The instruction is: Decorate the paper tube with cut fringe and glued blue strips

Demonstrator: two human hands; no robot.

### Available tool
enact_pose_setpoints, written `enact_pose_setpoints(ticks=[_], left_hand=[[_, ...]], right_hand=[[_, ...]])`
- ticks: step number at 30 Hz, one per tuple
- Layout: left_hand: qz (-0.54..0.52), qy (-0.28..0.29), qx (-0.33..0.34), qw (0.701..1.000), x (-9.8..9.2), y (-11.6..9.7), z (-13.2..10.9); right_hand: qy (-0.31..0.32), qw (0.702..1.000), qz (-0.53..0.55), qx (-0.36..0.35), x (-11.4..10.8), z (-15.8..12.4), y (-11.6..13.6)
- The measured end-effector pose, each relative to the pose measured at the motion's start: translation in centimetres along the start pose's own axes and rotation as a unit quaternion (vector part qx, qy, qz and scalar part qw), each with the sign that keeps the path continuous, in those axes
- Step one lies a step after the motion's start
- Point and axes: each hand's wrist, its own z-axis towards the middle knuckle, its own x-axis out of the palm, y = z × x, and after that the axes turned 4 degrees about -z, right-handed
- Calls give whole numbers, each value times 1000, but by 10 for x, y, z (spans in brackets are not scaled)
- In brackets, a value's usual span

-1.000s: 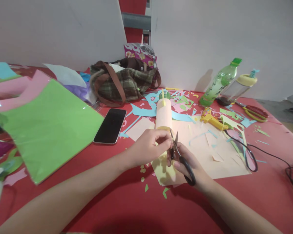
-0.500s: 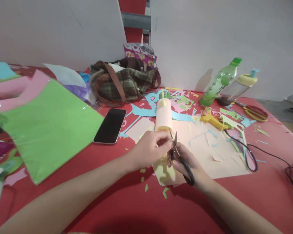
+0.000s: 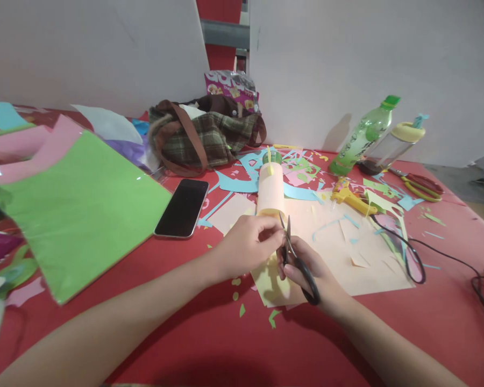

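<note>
Black-handled scissors point(image 3: 306, 277) are in my right hand point(image 3: 317, 271), their blades pointing away from me and slightly parted. My left hand point(image 3: 250, 244) is closed in a pinch right beside the blades; whatever lies between its fingertips is too small or hidden to make out. Just beyond both hands lies a pale peach paper tube point(image 3: 271, 188) with a green end and a thin yellow strip on top. Beneath the hands, a light yellow sheet point(image 3: 272, 285) overlaps a large peach sheet point(image 3: 331, 258).
A phone point(image 3: 181, 209) and green paper point(image 3: 84, 209) lie to the left. A yellow glue gun point(image 3: 353, 198) with a black cord rests at right, before a green bottle point(image 3: 365, 137) and a clear cup point(image 3: 393, 148). A plaid bag point(image 3: 213, 134) sits behind. Scraps are scattered about.
The scissors' blades have come slightly closer together and shifted a little to the left. My left hand stays in nearly the same place.
</note>
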Motion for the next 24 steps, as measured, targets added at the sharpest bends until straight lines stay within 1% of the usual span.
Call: enact_pose_setpoints(ticks=[4, 12, 21, 24], left_hand=[[20, 17, -9, 1000, -5, -2, 0], [41, 44, -20, 998, -14, -3, 2], [81, 77, -21, 993, -22, -4, 1], [92, 81, -20, 992, -24, -2, 2]], right_hand=[[11, 1000, 16, 5, 1, 0, 0], [29, 999, 17, 36, 1, 0, 0], [19, 997, 17, 75, 3, 1, -1], [3, 997, 9, 76, 3, 2, -3]])
